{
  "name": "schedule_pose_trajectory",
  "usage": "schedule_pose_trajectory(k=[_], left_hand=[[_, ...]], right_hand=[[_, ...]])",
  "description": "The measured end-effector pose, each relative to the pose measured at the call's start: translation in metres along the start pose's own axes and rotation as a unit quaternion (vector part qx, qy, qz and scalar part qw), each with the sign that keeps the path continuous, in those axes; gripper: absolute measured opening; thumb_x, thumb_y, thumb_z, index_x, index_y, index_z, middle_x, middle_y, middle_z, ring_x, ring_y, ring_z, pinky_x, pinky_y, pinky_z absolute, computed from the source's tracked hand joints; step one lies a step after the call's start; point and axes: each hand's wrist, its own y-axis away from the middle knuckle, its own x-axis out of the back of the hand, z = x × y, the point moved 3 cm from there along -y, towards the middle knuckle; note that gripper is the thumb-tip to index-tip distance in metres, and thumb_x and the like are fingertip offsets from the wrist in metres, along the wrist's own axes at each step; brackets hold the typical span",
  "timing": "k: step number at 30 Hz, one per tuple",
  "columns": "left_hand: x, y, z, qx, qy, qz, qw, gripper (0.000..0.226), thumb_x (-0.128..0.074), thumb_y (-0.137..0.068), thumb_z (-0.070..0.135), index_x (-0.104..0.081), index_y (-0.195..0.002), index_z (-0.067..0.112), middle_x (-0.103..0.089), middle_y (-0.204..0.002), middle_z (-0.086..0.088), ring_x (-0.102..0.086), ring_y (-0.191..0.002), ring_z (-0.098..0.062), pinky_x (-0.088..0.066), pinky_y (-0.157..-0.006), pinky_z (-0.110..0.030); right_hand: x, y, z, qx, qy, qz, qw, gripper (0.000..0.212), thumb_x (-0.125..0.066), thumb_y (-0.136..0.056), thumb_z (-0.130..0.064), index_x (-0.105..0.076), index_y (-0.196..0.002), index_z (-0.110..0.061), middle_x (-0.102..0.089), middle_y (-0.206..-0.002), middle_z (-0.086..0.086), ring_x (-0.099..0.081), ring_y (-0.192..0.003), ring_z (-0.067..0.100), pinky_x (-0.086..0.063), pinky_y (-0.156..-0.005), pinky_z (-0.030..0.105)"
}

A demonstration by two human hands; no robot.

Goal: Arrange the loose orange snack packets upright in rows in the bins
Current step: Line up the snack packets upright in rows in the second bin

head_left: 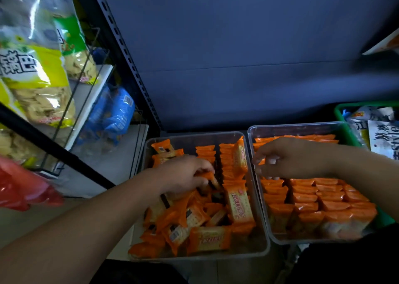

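Left fingers [203,176] pinching orange packet [210,175] in left bin [264,229], right fingers [262,154] half-curled, grip unclear; label writing unreadable

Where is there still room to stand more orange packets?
Left bin: a bare patch at the back, between the far wall and the short upright rows. Its front is crowded with a loose pile, where the left hand digs. Right bin: rows fill it; any gap under the right hand is hidden.

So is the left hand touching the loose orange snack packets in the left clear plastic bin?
Touching. The head view shows the left hand with fingers closed around a loose orange snack packet atop the pile.
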Motion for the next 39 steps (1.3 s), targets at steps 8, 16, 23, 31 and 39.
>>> schedule_pose_trajectory(k=[8, 16, 23, 31, 39], left_hand=[[0.032, 0.060, 0.037, -0.058, 0.322, 0.129, 0.936, 0.042, -0.074, -0.086, -0.003, -0.077, -0.100, 0.037, -0.075, -0.106, 0.008, -0.072, -0.099, -0.012, -0.060, -0.085, -0.035], [0.033, 0.063, 0.048, -0.067, 0.494, 0.166, 0.851, 0.057, -0.074, -0.084, -0.002, -0.065, -0.133, 0.027, -0.069, -0.130, 0.003, -0.071, -0.113, -0.017, -0.057, -0.080, -0.026], [0.034, 0.050, 0.048, -0.005, 0.468, 0.207, 0.859, 0.017, -0.070, -0.098, 0.012, -0.073, -0.115, 0.016, -0.078, -0.101, -0.008, -0.075, -0.088, -0.022, -0.060, -0.073, -0.029], [0.028, 0.038, 0.052, 0.052, 0.491, 0.219, 0.842, 0.017, -0.072, -0.098, 0.021, -0.063, -0.108, 0.011, -0.079, -0.092, -0.011, -0.078, -0.089, -0.025, -0.063, -0.086, -0.048], [-0.011, 0.005, 0.053, 0.075, 0.108, 0.109, 0.985, 0.040, -0.073, -0.096, 0.039, -0.062, -0.131, 0.023, -0.067, -0.116, 0.004, -0.066, -0.106, -0.013, -0.058, -0.090, -0.035]], right_hand=[[-0.015, -0.003, -0.036, 0.082, -0.153, 0.028, 0.984, 0.038, -0.063, -0.103, -0.034, -0.060, -0.140, -0.039, -0.065, -0.126, -0.025, -0.060, -0.113, -0.011, -0.048, -0.093, 0.012], [-0.015, -0.002, -0.037, 0.099, -0.311, -0.005, 0.945, 0.025, -0.067, -0.100, -0.017, -0.071, -0.124, -0.023, -0.076, -0.116, 0.004, -0.072, -0.109, 0.020, -0.058, -0.097, 0.039], [-0.008, -0.005, -0.029, 0.053, -0.366, -0.013, 0.929, 0.025, -0.072, -0.097, -0.019, -0.071, -0.122, -0.020, -0.076, -0.114, 0.005, -0.076, -0.102, 0.022, -0.061, -0.082, 0.034], [0.012, 0.002, -0.004, 0.005, -0.488, 0.062, 0.871, 0.026, -0.072, -0.093, -0.007, -0.069, -0.119, -0.006, -0.078, -0.110, 0.017, -0.077, -0.101, 0.032, -0.063, -0.083, 0.039], [0.019, 0.007, 0.013, -0.054, -0.367, 0.202, 0.906, 0.011, -0.073, -0.097, -0.024, -0.073, -0.104, -0.016, -0.080, -0.091, 0.006, -0.078, -0.085, 0.024, -0.066, -0.080, 0.046]])
